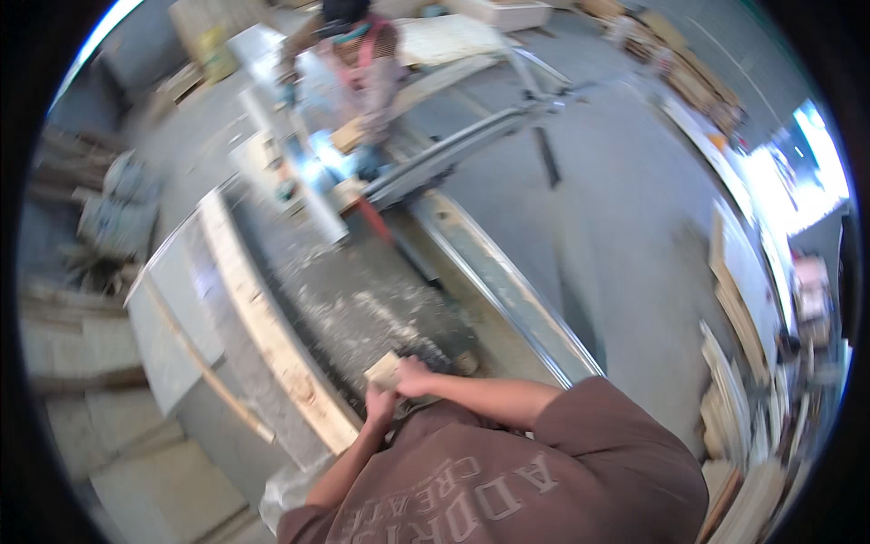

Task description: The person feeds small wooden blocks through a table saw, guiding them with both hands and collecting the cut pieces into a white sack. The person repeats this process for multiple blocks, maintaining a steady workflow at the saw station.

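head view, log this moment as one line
left hand: holding pale block | right hand: holding same block | wooden beam: at left | co-worker: ahead

Left of the wood block point(383, 371) runs a wooden beam point(263, 317), with a batten point(204, 358) farther left. Right of the block are a metal rail point(496, 299) and, much farther, panels point(743, 281). Well ahead of it is a co-worker point(373, 68).

Beyond right hand point(416, 376), room between plank point(270, 322) and rail point(495, 296); red-black bar point(399, 245) perhaps intrudes.
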The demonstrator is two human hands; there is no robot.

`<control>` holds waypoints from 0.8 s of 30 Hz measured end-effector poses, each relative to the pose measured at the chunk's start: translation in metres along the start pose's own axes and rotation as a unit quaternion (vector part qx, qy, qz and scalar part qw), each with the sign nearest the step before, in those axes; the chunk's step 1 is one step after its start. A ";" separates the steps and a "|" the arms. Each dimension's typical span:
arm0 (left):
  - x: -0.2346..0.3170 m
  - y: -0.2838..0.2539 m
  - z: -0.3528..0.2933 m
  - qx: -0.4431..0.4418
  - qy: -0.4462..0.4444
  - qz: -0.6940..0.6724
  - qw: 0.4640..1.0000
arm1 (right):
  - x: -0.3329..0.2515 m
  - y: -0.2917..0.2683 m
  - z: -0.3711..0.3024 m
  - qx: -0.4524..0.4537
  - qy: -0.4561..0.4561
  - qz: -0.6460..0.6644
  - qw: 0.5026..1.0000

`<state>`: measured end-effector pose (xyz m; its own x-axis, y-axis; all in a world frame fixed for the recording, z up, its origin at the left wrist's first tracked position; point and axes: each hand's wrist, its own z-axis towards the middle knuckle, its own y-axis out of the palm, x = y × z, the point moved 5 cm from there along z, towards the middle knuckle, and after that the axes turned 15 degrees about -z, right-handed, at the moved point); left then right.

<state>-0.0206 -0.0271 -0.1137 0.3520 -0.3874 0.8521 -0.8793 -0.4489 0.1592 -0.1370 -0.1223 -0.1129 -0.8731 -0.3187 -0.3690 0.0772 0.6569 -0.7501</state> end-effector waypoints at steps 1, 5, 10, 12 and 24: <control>0.005 0.005 -0.004 0.010 0.013 -0.033 0.999 | 0.005 -0.004 -0.003 0.000 0.007 0.036 0.999; 0.010 -0.002 -0.007 0.062 -0.034 0.090 0.993 | 0.015 -0.011 -0.001 -0.075 -0.035 0.079 0.993; 0.017 -0.006 -0.010 0.120 -0.060 0.163 0.977 | 0.031 -0.031 0.006 0.044 -0.040 0.051 0.997; 0.019 -0.008 -0.013 0.130 -0.082 0.137 0.979 | 0.032 -0.043 0.014 0.038 -0.038 0.058 0.997; 0.033 -0.003 -0.029 0.182 -0.071 0.071 0.978 | 0.011 -0.070 0.031 0.060 -0.087 0.011 0.994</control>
<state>-0.0159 -0.0157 -0.0717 0.2982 -0.5630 0.7708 -0.7594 -0.6291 -0.1658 -0.1375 -0.1930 -0.0812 -0.7746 -0.4254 -0.4681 0.1619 0.5821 -0.7968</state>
